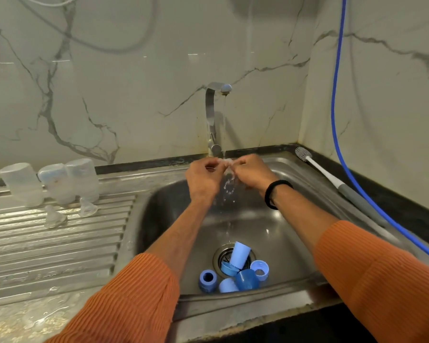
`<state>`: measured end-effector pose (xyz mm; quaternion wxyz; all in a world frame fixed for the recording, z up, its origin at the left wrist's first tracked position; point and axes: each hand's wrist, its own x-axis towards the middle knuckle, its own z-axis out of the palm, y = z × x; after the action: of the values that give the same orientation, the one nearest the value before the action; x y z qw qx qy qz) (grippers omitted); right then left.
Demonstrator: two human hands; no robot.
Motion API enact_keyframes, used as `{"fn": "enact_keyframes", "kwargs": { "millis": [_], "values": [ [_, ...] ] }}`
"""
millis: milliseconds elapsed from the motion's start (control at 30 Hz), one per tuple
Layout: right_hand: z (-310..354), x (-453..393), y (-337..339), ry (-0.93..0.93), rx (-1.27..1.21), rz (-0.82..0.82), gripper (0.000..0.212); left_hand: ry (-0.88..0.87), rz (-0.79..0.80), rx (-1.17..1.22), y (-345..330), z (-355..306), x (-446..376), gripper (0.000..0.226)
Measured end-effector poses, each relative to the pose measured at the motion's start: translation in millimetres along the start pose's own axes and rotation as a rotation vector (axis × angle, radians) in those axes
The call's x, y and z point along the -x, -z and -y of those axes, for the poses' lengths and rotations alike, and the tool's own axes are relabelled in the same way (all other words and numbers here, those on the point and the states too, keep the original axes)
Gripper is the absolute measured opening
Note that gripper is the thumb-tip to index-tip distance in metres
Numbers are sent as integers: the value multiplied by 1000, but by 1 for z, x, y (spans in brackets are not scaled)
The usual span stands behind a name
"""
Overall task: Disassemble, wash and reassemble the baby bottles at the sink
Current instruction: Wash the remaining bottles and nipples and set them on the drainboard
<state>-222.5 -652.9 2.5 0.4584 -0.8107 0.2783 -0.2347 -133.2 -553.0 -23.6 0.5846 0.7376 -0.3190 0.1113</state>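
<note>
Over at the left of the frame, three clear bottles (52, 183) stood upside down on the ribbed draining board (55, 246). I think I put them that way so the water could drip out. Two clear teats (70, 214) sat just in front of them on the same wet ridges.

Near the middle, my left hand (203, 177) and my right hand (252, 173) were up under the tap (214, 115). Water ran down between them. Both hands pinched a small clear soft thing (229, 167), most likely another teat, but it was too see-through and blurry for me to be sure. My fingers were curled in on it from both sides, so the stream could wash it. A black band (276, 194) was on my right wrist, and my orange sleeves (124, 305) were pushed up, I guess to stay dry.

Low in the middle, in the sink (295, 231) by the drain (233, 258), lay a pile of blue caps and rings (235, 273). They looked like they were waiting for their wash.

On the right, a bottle brush (332, 179) lay on the sink's edge, near enough to grab. A blue hose (337, 95) hung down the wall beside it.

I could not read any words or labels on anything.
</note>
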Motion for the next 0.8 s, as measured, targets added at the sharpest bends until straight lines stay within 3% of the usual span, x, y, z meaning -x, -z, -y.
{"fn": "enact_keyframes", "kwargs": {
  "millis": [100,233,367,633,700,800],
  "values": [
    [-5,-3,34,18,313,-243,15,87,-8,22,-3,-1,3,19],
    [-26,0,83,-90,723,-500,25,153,-21,67,-2,0,3,17],
    [-47,1,104,-221,750,-509,27,152,8,125,-3,-4,3,13],
    [-53,3,106,-226,658,-557,22,115,103,74,-9,-3,4,12],
    [-49,4,106,-154,651,-588,22,277,89,172,-8,-4,1,7],
    [-26,5,101,-31,675,-493,27,745,22,545,1,-10,-5,5]
  ]
}}
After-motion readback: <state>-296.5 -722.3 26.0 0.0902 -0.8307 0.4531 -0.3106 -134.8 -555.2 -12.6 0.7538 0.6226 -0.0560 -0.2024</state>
